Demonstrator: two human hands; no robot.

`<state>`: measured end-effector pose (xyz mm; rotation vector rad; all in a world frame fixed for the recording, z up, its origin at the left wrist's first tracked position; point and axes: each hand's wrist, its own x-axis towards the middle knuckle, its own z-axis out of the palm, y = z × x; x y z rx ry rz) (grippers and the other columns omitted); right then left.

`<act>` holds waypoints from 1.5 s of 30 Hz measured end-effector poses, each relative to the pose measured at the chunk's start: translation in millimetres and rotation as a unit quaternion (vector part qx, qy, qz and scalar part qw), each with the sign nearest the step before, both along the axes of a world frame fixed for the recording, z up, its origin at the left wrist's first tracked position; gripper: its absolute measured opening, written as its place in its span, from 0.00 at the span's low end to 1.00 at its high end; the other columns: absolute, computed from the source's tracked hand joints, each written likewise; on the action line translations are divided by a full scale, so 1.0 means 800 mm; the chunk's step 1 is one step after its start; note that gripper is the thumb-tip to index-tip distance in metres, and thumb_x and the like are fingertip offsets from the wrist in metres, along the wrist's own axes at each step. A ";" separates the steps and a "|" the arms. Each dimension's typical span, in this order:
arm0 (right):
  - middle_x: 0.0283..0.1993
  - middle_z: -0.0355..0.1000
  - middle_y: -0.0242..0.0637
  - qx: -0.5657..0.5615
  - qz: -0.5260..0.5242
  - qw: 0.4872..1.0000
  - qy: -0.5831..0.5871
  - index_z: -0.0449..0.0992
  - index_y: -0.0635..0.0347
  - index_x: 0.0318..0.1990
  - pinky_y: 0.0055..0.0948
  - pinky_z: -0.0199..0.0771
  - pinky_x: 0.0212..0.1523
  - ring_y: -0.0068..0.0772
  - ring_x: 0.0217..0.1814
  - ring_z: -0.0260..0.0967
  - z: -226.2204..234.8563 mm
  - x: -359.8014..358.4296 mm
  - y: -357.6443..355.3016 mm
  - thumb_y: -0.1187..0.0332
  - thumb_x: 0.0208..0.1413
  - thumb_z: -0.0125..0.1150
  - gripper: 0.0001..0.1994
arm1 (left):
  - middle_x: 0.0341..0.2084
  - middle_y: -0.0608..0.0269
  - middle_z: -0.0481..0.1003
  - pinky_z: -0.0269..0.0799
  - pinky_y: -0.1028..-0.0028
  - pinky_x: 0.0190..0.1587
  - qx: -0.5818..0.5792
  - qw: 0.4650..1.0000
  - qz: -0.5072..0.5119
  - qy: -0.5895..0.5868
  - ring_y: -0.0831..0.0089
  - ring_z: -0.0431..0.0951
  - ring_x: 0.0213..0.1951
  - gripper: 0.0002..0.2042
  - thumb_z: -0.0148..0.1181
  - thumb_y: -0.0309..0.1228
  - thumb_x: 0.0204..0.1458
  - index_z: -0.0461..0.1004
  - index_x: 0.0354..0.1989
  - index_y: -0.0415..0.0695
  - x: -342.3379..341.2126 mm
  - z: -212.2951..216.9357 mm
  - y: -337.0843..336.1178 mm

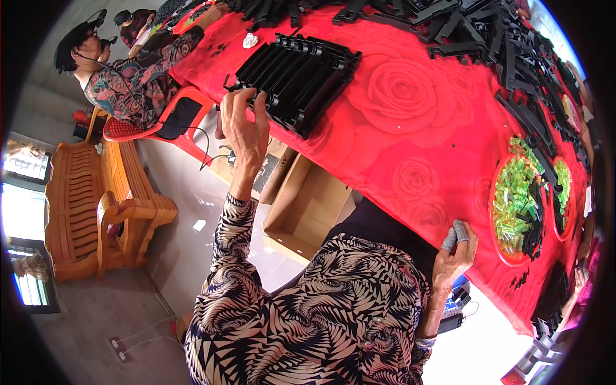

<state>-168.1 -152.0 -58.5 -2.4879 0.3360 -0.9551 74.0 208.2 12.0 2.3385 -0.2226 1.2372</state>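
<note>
Left hand (247, 131) fingertips hidden behind stack of black plastic strips (298, 77); black parts pile (513, 58) cut off at table's far edge.

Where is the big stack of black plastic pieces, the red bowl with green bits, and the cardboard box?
stack of black plastic pieces (296, 77), head view, top of the stack.
red bowl (493, 199), head view, left rim.
cardboard box (307, 204), head view, inner side flap.

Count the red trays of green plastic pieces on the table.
2. A large red tray lies at the table's right side, beyond the right hand; a smaller tray sits just right of it, partly covered by black parts. Others may be hidden.
</note>
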 end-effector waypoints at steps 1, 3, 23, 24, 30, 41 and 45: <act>0.45 0.75 0.47 0.037 -0.002 0.999 -0.006 0.77 0.69 0.39 0.42 0.75 0.45 0.50 0.44 0.73 -0.001 -0.001 0.000 0.82 0.53 0.60 0.06 | 0.32 0.56 0.74 0.70 0.66 0.40 -0.025 0.999 0.015 0.019 0.62 0.75 0.36 0.06 0.64 0.24 0.50 0.76 0.36 0.39 -0.005 -0.002 0.005; 0.44 0.75 0.46 0.106 -0.005 0.994 -0.014 0.78 0.69 0.40 0.39 0.75 0.45 0.46 0.44 0.74 -0.001 -0.002 -0.001 0.82 0.53 0.60 0.07 | 0.31 0.57 0.73 0.70 0.68 0.38 -0.092 0.995 0.007 0.026 0.65 0.75 0.33 0.05 0.62 0.22 0.51 0.76 0.36 0.40 -0.013 -0.011 0.013; 0.42 0.76 0.39 0.244 0.029 0.969 -0.021 0.77 0.65 0.41 0.27 0.73 0.46 0.31 0.44 0.72 0.003 -0.008 -0.012 0.83 0.55 0.59 0.07 | 0.31 0.54 0.74 0.71 0.68 0.35 -0.141 0.975 -0.172 0.009 0.62 0.75 0.32 0.13 0.55 0.09 0.45 0.74 0.37 0.38 -0.053 -0.035 -0.075; 0.42 0.76 0.39 0.248 0.026 0.968 -0.018 0.77 0.65 0.41 0.27 0.73 0.46 0.32 0.44 0.72 0.005 -0.008 -0.011 0.83 0.55 0.59 0.07 | 0.31 0.53 0.74 0.71 0.68 0.33 -0.130 0.965 -0.224 0.041 0.61 0.75 0.32 0.13 0.56 0.10 0.45 0.74 0.38 0.38 -0.062 -0.040 -0.095; 0.41 0.76 0.42 0.247 0.028 0.968 -0.046 0.78 0.66 0.39 0.29 0.74 0.46 0.36 0.43 0.74 0.010 -0.008 -0.010 0.83 0.53 0.60 0.08 | 0.30 0.55 0.74 0.69 0.70 0.25 -0.098 0.877 -0.415 0.220 0.66 0.73 0.22 0.06 0.64 0.21 0.52 0.76 0.38 0.38 -0.109 -0.053 -0.206; 0.40 0.76 0.43 0.260 0.030 0.964 -0.041 0.79 0.67 0.40 0.27 0.74 0.43 0.36 0.42 0.75 0.011 -0.012 -0.016 0.82 0.50 0.63 0.09 | 0.26 0.58 0.75 0.72 0.64 0.24 0.004 0.897 -0.418 0.148 0.57 0.76 0.24 0.05 0.65 0.25 0.51 0.75 0.32 0.42 -0.129 -0.088 -0.245; 0.37 0.77 0.46 0.290 0.057 0.954 -0.054 0.79 0.68 0.39 0.32 0.75 0.37 0.43 0.36 0.76 0.022 -0.009 -0.022 0.80 0.50 0.65 0.08 | 0.21 0.64 0.74 0.65 0.75 0.23 -0.009 0.802 -0.464 0.377 0.79 0.72 0.22 0.06 0.63 0.27 0.55 0.76 0.37 0.38 -0.090 -0.071 -0.236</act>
